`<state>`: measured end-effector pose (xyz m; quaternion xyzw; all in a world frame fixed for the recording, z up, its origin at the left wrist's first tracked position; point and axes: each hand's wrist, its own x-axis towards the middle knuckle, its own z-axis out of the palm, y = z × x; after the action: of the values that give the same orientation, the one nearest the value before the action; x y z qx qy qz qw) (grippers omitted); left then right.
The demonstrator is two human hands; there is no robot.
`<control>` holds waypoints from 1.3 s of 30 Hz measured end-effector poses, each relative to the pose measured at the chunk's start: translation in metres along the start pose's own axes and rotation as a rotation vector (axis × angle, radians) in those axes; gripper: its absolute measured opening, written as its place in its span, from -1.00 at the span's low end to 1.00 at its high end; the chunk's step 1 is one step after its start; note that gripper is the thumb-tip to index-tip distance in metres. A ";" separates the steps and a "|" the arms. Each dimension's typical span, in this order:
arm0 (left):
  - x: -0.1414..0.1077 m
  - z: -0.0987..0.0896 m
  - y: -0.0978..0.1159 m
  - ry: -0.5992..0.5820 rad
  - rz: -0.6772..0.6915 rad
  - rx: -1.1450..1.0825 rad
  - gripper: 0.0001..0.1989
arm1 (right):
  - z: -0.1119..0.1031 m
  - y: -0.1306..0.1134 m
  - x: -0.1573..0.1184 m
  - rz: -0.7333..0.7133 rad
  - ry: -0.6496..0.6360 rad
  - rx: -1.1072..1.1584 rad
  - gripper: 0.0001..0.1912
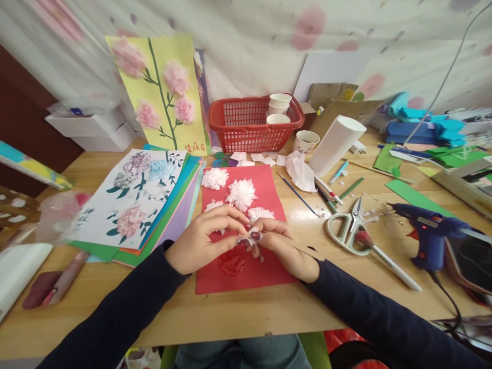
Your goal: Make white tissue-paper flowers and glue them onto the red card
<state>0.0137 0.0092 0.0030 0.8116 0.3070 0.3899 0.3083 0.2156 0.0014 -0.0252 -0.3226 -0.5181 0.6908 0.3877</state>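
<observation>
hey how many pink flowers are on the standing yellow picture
4: upper-left flower, lower-left flower, and upper-right flower above the lower-right flower.

We pinch a small white piece (252,233), mostly hidden from our view, above a red sheet (265,277). The sheet lies flat before us. On its far half we see ruffled white flowers (241,195), fluffy and full: two show whole, while others nearer us are partly covered. Closer still, a glossy red patch (232,262) lies on the sheet.
</observation>
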 end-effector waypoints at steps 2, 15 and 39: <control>0.001 0.000 0.002 0.006 -0.024 0.001 -0.88 | 0.000 -0.002 -0.002 -0.011 0.005 -0.065 -0.71; -0.001 0.003 0.005 -0.004 -0.376 -0.151 -0.90 | -0.003 -0.002 -0.003 -0.467 -0.106 -0.784 -0.96; -0.001 -0.003 -0.015 -0.110 -0.383 -0.003 -0.89 | -0.014 0.003 -0.012 -0.346 0.023 -0.471 -0.60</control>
<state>0.0067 0.0188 -0.0068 0.7580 0.4379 0.2799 0.3941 0.2329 -0.0034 -0.0314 -0.3183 -0.7070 0.4714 0.4202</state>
